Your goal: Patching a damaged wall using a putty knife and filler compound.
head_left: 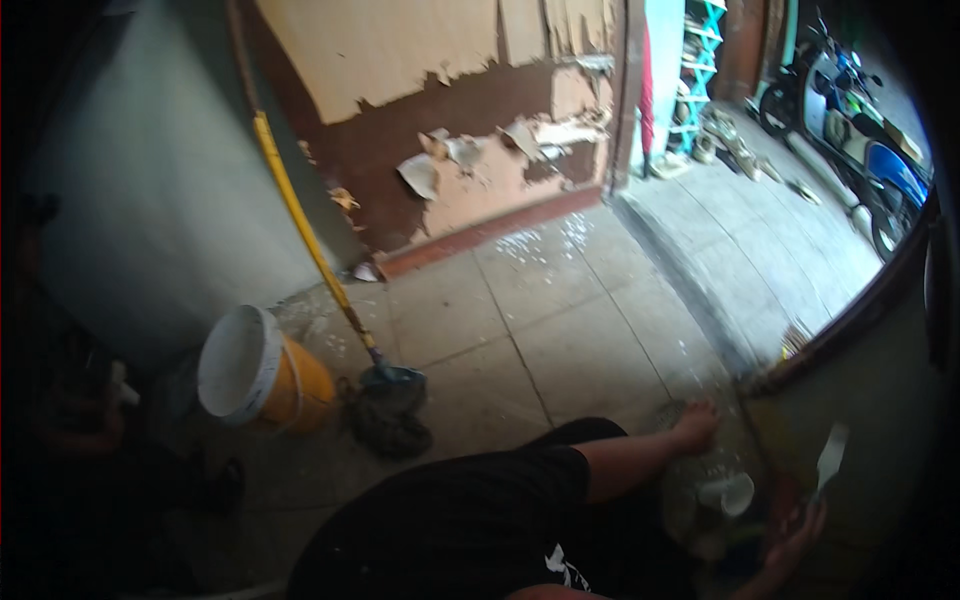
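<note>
My right hand (797,535) is at the lower right, its fingers closed round the handle of a putty knife (831,458). The knife's flat, pale blade points upward and looks slightly blurred. Just left of this hand is a small whitish tub (737,494), which appears tilted in the dim light. My bare foot (697,428) rests on the floor beyond the tub, below black shorts (470,510). A strip of skin shows at the bottom edge, but no left hand can be made out.
A yellow bucket (308,388) with a white rim stands at left, beside a mop (390,415) with a yellow handle leaning on the wall. Peeling panelling (470,170) has white flakes below it. Beyond the doorway are shoes (735,145) and a motorcycle (850,140). Deep shadow covers the left.
</note>
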Available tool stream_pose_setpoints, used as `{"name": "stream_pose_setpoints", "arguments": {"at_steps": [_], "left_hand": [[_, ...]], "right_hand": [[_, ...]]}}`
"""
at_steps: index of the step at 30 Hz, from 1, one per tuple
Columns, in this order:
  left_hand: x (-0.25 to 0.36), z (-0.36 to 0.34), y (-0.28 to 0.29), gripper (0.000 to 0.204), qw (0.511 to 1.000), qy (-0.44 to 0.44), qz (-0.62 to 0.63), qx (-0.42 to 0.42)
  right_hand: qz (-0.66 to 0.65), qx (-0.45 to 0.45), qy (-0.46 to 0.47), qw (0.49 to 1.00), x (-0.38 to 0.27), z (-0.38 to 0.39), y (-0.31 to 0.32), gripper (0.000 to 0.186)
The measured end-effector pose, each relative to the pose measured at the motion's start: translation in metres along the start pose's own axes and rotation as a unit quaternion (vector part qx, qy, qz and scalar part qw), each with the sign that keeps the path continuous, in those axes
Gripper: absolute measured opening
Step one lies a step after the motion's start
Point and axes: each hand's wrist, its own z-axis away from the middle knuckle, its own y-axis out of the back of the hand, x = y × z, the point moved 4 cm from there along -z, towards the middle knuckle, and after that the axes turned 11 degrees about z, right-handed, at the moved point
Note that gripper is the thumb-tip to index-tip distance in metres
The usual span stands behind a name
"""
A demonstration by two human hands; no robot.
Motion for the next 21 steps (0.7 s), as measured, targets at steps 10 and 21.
{"name": "stream_pose_setpoints", "arguments": {"at_steps": [10, 21], "left_hand": [[-0.088, -0.009, 0.030, 0.039, 0.992, -0.025, -0.038, -0.114], [-0.029, -0.007, 0.017, 0.041, 0.973, -0.025, -0.127, -0.192]], "right_hand": [[-0.256, 0.108, -0.074, 0.958, -0.089, 0.024, -0.105, 0.034], [-0.082, 0.173, 0.057, 0.980, -0.115, 0.039, -0.052, 0.032]]}}
